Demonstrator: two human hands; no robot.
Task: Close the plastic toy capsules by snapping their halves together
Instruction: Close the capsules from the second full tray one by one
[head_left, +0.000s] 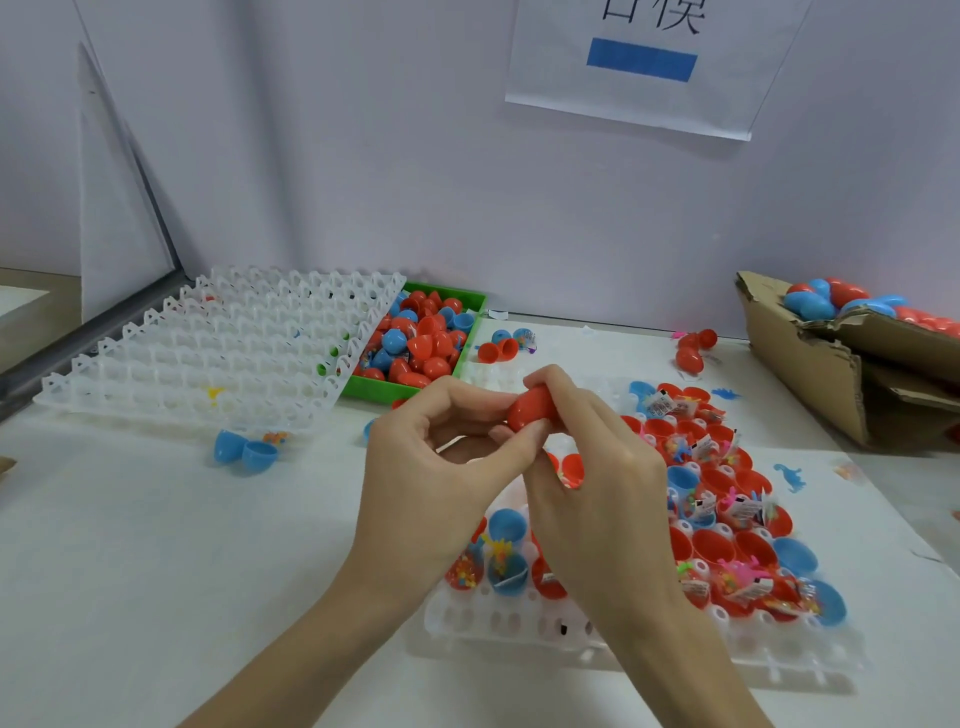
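- Red capsule (531, 408) at frame centre, pinched from both sides, likely to press its halves shut.
- Right hand (597, 467) curls over its top; left hand (436, 457) pinches its near end with thumb and fingers.
- White tray (519, 621) below holds open filled halves, waiting.
- Green bin (470, 332) upper centre, cardboard box (810, 364) right with closed capsules.
- White table (156, 545), pale wall (415, 156).
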